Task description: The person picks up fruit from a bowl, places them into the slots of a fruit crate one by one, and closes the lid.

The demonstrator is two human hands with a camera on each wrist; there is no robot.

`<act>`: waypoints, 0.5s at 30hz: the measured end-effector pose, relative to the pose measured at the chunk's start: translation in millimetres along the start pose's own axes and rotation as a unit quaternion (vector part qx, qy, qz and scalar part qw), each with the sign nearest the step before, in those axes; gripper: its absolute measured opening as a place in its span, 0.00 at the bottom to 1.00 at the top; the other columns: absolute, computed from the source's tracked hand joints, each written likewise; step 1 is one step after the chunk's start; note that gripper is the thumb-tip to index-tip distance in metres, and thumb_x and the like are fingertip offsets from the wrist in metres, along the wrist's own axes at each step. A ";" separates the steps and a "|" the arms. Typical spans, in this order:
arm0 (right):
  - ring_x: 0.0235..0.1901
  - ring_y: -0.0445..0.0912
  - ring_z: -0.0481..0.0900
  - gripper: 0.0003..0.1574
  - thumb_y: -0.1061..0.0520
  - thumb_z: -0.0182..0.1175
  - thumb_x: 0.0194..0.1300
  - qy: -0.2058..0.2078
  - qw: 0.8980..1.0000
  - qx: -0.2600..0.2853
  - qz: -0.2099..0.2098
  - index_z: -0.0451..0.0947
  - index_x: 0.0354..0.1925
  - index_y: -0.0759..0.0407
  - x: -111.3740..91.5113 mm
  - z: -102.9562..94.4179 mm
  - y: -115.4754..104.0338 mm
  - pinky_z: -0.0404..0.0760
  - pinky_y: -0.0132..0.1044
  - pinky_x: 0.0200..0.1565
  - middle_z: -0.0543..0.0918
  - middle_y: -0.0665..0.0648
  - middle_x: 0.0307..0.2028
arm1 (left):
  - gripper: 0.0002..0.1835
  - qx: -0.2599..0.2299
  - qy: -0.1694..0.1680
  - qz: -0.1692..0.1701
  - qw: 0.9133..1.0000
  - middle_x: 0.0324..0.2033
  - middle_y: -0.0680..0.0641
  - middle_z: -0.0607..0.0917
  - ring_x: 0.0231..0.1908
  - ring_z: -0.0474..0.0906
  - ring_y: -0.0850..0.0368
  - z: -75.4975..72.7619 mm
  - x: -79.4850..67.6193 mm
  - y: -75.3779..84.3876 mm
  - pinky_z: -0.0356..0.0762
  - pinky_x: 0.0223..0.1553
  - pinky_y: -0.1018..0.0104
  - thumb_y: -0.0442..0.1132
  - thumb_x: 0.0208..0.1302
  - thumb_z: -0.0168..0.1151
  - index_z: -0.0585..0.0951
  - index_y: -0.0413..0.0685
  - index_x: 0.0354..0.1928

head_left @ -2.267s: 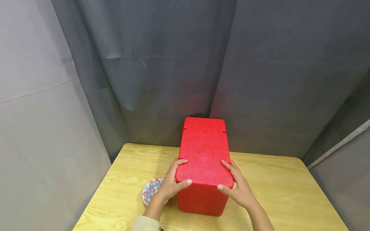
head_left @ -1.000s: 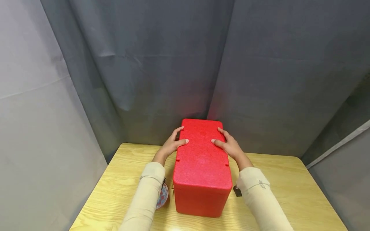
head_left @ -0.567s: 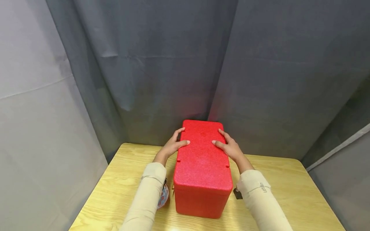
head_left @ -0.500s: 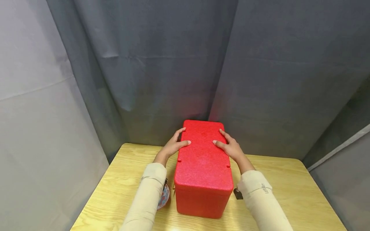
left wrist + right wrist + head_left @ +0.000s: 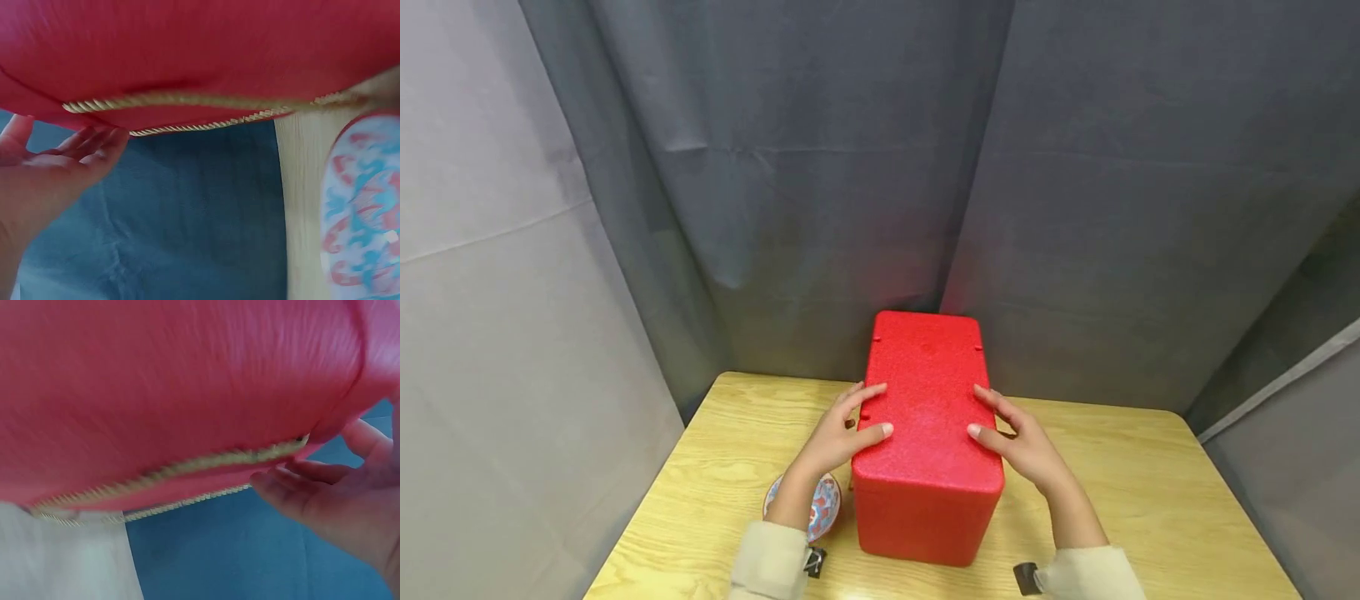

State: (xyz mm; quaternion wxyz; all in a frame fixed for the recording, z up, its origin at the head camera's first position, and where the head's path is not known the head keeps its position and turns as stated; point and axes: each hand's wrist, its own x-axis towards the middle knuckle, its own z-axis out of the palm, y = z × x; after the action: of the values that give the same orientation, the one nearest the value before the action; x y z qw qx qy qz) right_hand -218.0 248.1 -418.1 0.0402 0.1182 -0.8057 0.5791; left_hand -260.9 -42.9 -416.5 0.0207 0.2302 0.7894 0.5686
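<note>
A tall red foam box [image 5: 928,375] with a fitted red lid stands on the table. My left hand [image 5: 838,433] touches the lid's left edge, thumb lying over the top, fingers spread along the side. On the opposite edge my right hand [image 5: 1026,442] rests the same way, its thumb tip on the lid. Both wrist views show loosely extended fingers right at the lid's rim, not wrapped round anything. Twisted gold cord [image 5: 187,100] runs along the box's left side, and another gold cord [image 5: 206,465] along its right.
A round dish [image 5: 826,504] with a red and blue pattern sits just left of the box, partly behind my left forearm. Grey curtains [image 5: 820,208] hang behind and beside the wooden table [image 5: 1150,500]. Black clips [image 5: 1026,577] show at both sleeves.
Both hands first reached to the far part of the lid, then drew back toward the near part, still along its edges. The box stays in place; more of the dish shows.
</note>
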 end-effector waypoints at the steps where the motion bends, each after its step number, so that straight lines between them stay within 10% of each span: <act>1: 0.65 0.61 0.53 0.39 0.56 0.63 0.60 0.000 1.000 0.014 -0.004 0.61 0.67 0.57 -7.4 2.8 -1.1 0.71 0.51 0.52 0.57 0.65 0.67 | 0.30 -0.010 0.005 -0.004 1.000 0.65 0.43 0.60 0.63 0.55 0.49 1.8 -8.2 1.1 0.62 0.54 0.42 0.45 0.55 0.67 0.72 0.57 0.62; 7: 0.64 0.60 0.53 0.40 0.57 0.63 0.59 0.019 0.999 0.048 -0.009 0.60 0.68 0.55 -31.8 15.0 1.0 0.75 0.34 0.45 0.46 0.63 0.70 | 0.31 -0.101 0.009 -0.013 0.995 0.62 0.43 0.64 0.56 0.65 0.48 13.0 -36.1 11.6 0.68 0.49 0.50 0.37 0.59 0.62 0.67 0.48 0.65; 15: 0.60 0.63 0.60 0.40 0.62 0.62 0.59 0.038 0.996 0.082 -0.025 0.60 0.68 0.56 -37.6 17.8 12.2 0.79 0.38 0.39 0.46 0.63 0.70 | 0.30 -0.144 0.005 -0.017 0.989 0.59 0.43 0.66 0.48 0.70 0.49 20.7 -39.8 17.5 0.72 0.44 0.57 0.34 0.60 0.58 0.66 0.44 0.65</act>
State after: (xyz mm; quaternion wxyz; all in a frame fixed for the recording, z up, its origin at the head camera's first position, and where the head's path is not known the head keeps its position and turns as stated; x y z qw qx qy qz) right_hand -183.2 240.4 -442.8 0.0750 0.1188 -0.7501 0.6462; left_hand -213.3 -35.6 -417.0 0.0589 0.2086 0.7028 0.6775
